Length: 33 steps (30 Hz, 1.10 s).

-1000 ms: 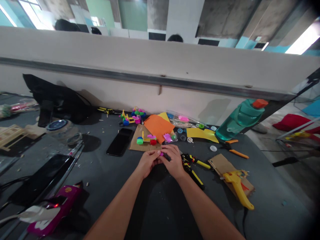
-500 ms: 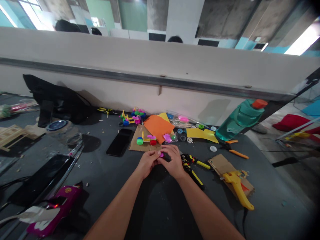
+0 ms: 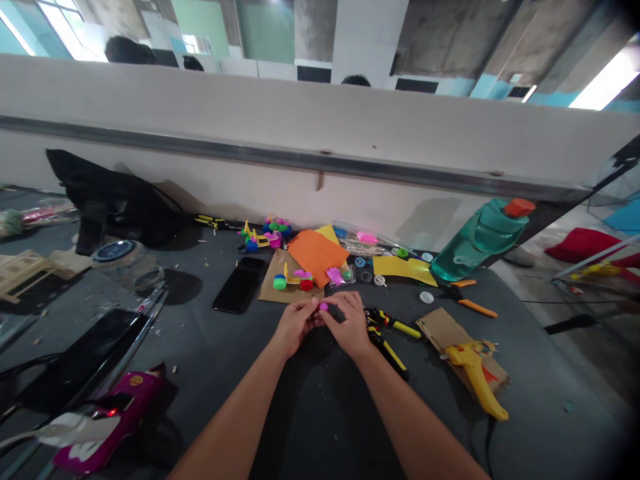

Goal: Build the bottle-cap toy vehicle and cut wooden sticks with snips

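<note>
More of the purple piece (image 3: 324,307) shows now that the fingertips have shifted. The left hand (image 3: 294,327) and right hand (image 3: 351,327) pinch it from either side, probably to steady something so small, just near of the cardboard's (image 3: 267,291) right corner.

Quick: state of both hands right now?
Left hand: curled at a small, rounded, bright purple piece; grip cannot be told.
Right hand: closed, holding that piece.

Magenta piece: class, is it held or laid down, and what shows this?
Held: the magenta piece shows between the left hand and the right hand, both curled toward it.
</note>
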{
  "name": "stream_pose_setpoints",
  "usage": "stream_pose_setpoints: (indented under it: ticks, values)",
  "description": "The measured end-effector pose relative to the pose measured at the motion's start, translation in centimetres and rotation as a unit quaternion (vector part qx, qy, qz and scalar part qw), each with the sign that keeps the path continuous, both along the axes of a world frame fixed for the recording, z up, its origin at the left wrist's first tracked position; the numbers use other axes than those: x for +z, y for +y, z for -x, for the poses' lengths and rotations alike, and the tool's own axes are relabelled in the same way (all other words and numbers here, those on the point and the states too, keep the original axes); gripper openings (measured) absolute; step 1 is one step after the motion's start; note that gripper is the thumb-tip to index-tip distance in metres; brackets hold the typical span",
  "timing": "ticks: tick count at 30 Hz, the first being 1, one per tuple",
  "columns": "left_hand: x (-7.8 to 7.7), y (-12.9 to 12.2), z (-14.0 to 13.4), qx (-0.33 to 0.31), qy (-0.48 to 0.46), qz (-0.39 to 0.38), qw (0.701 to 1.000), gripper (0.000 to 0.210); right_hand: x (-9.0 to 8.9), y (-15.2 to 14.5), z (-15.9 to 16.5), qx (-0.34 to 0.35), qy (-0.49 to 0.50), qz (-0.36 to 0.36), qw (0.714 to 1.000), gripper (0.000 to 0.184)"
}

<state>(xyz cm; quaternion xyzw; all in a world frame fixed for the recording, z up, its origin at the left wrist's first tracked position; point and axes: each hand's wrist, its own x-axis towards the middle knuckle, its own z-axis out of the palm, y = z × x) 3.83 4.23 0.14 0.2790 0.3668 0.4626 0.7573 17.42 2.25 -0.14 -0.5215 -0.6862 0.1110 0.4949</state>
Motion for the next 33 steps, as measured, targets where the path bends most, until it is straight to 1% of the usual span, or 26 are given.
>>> stream_pose_setpoints:
  ticks: [2,4,6,8,10,12,15,21,24,26,29,31,33]
  values:
    - [0.0,0.1,0.0,0.007,0.000,0.005,1.000,0.028,-0.2,0.1,-0.1,-0.006,0.052,0.029,0.998,0.013]
    - [-0.1,0.1,0.0,0.015,0.003,0.004,1.000,0.027,-0.4,0.3,-0.1,0.000,0.139,0.075,0.987,0.016]
    - [-0.2,0.1,0.0,0.032,0.005,-0.008,0.999,0.026,-0.7,0.6,-0.1,0.017,0.243,0.122,0.962,0.021]
    - [-0.3,0.0,0.1,0.059,0.014,-0.030,0.998,0.024,-0.9,0.9,-0.2,0.036,0.334,0.150,0.930,0.024]
    - [-0.4,-0.2,0.1,0.083,0.033,-0.060,0.994,0.023,-1.1,1.1,-0.2,0.050,0.390,0.164,0.905,0.025]
    - [-0.5,-0.4,0.0,0.097,0.056,-0.087,0.990,0.026,-1.2,1.2,-0.2,0.054,0.411,0.168,0.895,0.024]
    - [-0.6,-1.0,-0.4,0.097,0.096,-0.118,0.984,0.034,-1.2,1.2,-0.2,0.049,0.393,0.169,0.902,0.022]
    - [-0.8,-1.9,-1.2,0.061,0.170,-0.216,0.960,0.043,-1.0,1.1,-0.2,0.012,0.345,0.179,0.921,0.022]
    - [-0.9,-2.0,-1.3,0.054,0.190,-0.241,0.950,0.042,-0.7,0.9,0.0,0.006,0.295,0.162,0.942,0.019]
    - [-1.1,-2.0,-1.3,0.048,0.174,-0.215,0.960,0.041,-0.6,0.7,0.0,-0.002,0.239,0.138,0.961,0.017]
    - [-1.3,-2.0,-1.4,0.056,0.113,-0.130,0.983,0.038,-0.6,0.4,0.1,-0.015,0.141,0.085,0.986,0.016]
    - [-1.3,-2.0,-1.4,0.061,0.053,-0.085,0.993,0.035,-0.7,0.4,0.0,-0.018,0.084,0.054,0.995,0.016]
    - [-1.0,-2.0,-1.4,0.058,-0.002,-0.058,0.997,0.032,-0.8,0.4,0.0,-0.020,0.039,0.035,0.998,0.017]
